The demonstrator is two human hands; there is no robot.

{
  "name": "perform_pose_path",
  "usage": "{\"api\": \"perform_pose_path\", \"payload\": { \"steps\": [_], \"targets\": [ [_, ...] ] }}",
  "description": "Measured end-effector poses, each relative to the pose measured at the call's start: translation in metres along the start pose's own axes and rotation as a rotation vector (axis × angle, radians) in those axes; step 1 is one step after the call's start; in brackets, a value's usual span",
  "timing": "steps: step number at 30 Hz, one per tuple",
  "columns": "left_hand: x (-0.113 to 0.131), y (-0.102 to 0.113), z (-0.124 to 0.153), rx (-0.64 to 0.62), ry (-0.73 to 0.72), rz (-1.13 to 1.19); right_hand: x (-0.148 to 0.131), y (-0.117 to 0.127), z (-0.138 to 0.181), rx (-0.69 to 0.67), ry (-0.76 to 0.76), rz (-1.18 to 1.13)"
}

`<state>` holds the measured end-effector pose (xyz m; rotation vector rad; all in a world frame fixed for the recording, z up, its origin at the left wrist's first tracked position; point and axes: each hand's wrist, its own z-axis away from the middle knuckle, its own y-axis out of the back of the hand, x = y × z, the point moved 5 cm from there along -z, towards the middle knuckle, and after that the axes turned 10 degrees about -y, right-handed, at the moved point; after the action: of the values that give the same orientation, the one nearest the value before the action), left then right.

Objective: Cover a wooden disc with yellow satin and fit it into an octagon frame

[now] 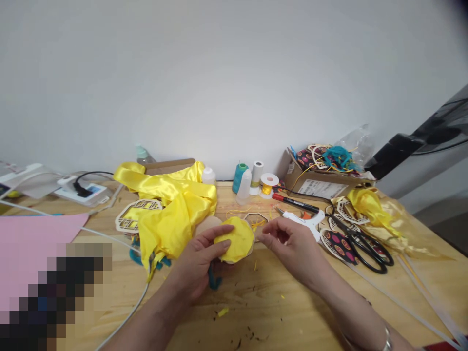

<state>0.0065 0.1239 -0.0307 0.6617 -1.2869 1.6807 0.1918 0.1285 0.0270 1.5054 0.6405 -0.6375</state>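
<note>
My left hand [201, 256] grips a round disc covered in yellow fabric [237, 240], its thumb and fingers on the left side of it. A paler backing shows along the disc's lower right edge. Just right of the disc is my right hand [290, 246], thumb and fingertips pinched together and apart from the disc. Whatever may be between those fingertips is too small to make out. Dark teal yarn [214, 279] hangs below the disc. Behind my left hand lies a heap of shiny yellow satin [171, 209]. A white glue gun [305, 223] rests beyond my right hand.
Thread spools, including a teal one [239, 179], and a squeeze bottle [244, 187] stand by the wall. Black scissors [367, 246] lie at right, near a cardboard box [318, 185] of scraps. A power strip [86, 192] sits at left. Cords cross the wooden table [263, 312].
</note>
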Motion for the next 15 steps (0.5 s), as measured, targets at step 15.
{"api": "perform_pose_path", "payload": {
  "steps": [15],
  "targets": [
    [0.001,-0.005,0.003,-0.066,-0.016,-0.089,-0.042,-0.019,0.003,0.005,0.571,0.44]
  ]
}}
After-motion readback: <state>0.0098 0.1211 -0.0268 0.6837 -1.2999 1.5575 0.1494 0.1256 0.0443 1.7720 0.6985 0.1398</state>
